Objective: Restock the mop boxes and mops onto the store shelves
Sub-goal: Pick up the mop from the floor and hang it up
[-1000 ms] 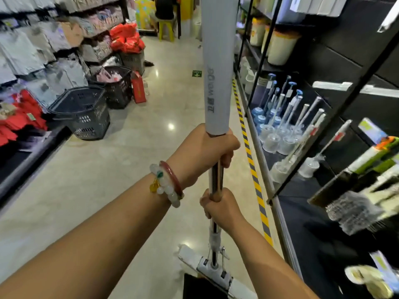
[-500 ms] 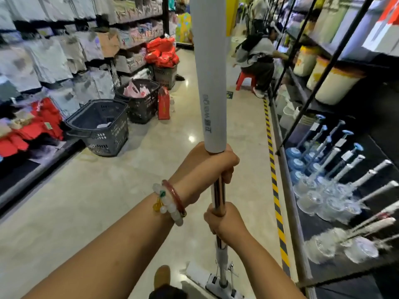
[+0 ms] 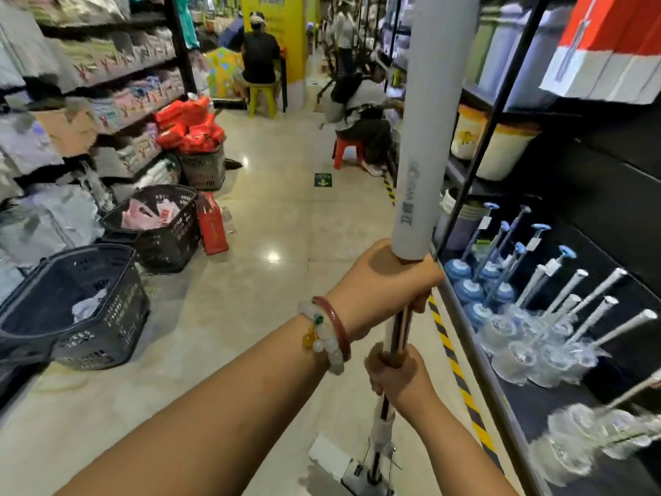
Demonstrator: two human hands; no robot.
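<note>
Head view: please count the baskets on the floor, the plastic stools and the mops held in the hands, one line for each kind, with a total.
baskets: 3
stools: 2 (one yellow, one red)
mop: 1
Total: 6

Mop handle sleeve (image 3: 427,137): grey, above the fingers (image 3: 422,281). Floor stripe (image 3: 452,356): yellow-and-black diagonal bands, below the fingers. Bracelets (image 3: 327,332): red, white.

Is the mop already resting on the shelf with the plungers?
No, both the left hand and right hand grip the mop upright over the aisle floor, beside the shelf.
</note>
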